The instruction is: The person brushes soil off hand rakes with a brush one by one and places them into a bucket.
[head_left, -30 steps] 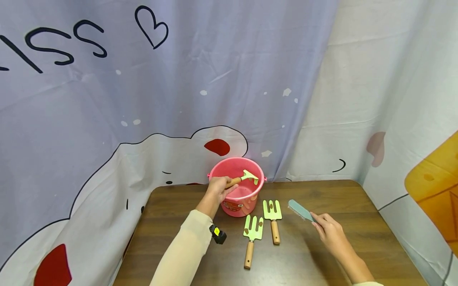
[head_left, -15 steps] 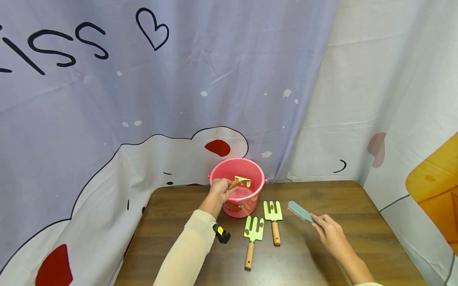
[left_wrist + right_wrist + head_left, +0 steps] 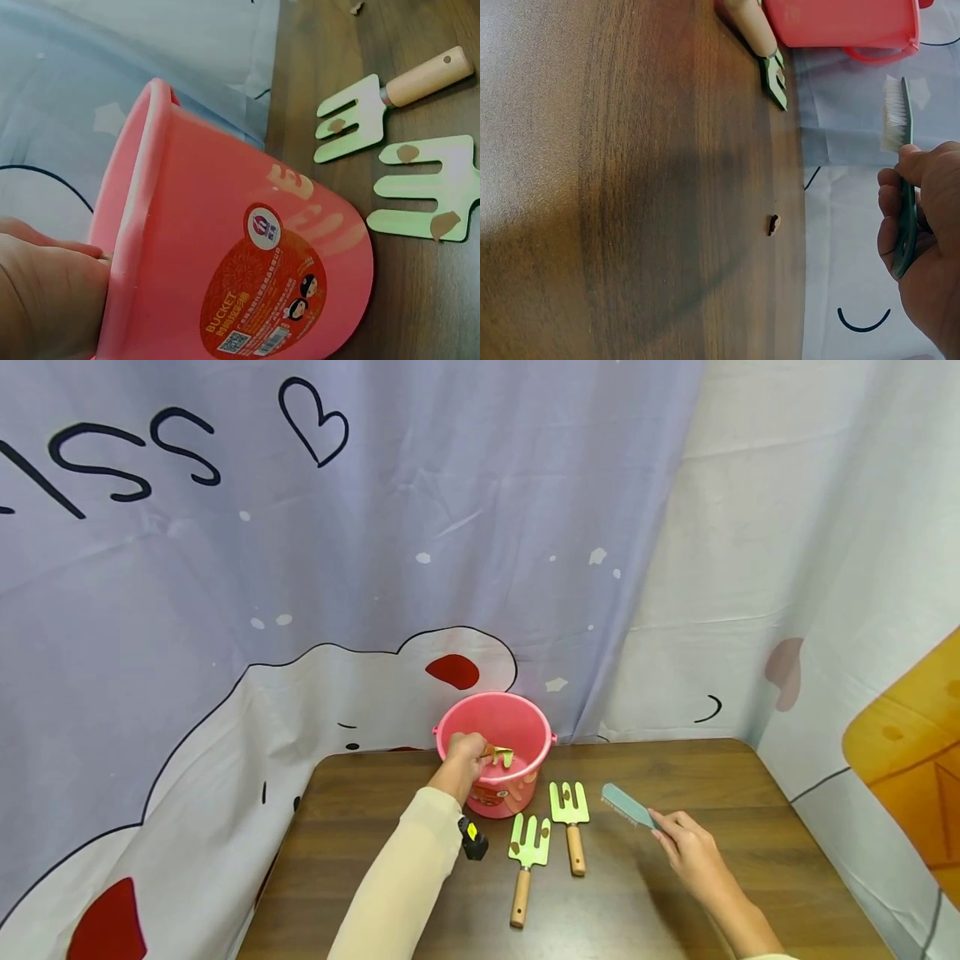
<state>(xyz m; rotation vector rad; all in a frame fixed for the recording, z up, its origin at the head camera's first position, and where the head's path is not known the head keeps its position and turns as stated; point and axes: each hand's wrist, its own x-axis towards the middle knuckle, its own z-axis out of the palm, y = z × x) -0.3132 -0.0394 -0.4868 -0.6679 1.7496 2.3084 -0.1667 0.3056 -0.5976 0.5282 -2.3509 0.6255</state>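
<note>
"Wooden table (image 3: 330,827), pink bucket (image 3: 517,795) near its back edge. And?"

"Two green forks, the near one (image 3: 528,853) and the far one (image 3: 571,815), lie beside it, untouched."

"Right hand (image 3: 686,843)?"

"Curled firmly round the brush (image 3: 627,803), above the table, apart from the bucket."

"Left hand (image 3: 463,758)?"

"Fingers closed round the rake (image 3: 501,750), and it's dipped! Up by the rim a second ago, lower inside the bucket now. Looks like the work's in there, not with the brush."

"Anything smaller?"

"One brown scrap (image 3: 773,225) on the table."
</note>
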